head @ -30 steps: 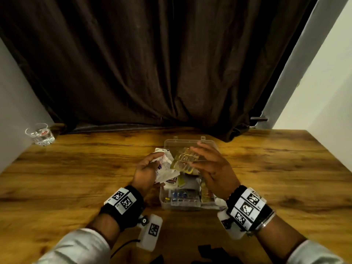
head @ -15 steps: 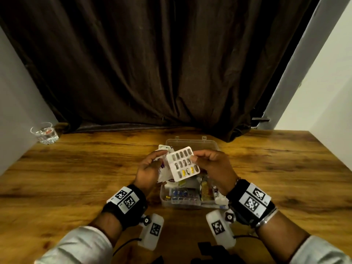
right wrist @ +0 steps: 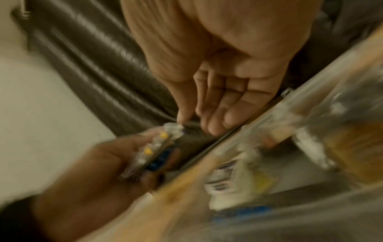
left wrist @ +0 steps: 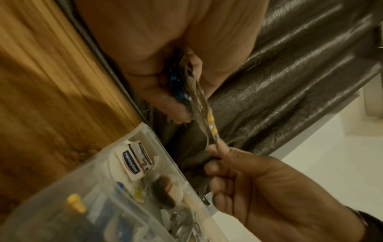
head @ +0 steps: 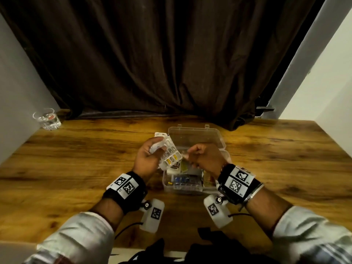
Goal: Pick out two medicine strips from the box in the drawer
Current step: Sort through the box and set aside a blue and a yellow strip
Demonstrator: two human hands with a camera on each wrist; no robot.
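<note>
At centre frame of the head view, above the open box: left hand curled round a stack of strips, thumb on top, a blister strip with yellow capsules outermost and a blue-backed one behind it in the wrist views. Right hand loosely curled, thumb and forefinger pinching the strip's lower corner, or just leaving it; hard to say which. Long axis of the strips running from upper left to lower right of the frame, blister side up toward the camera, lower end over the box. Probably light, thin, semi-stiff and slick-foiled; likely to fan or slide against each other. Best pinched at flat edges or corners, clear of the bubbles, without bending. Box resting on the surface, still full of other items.
</note>
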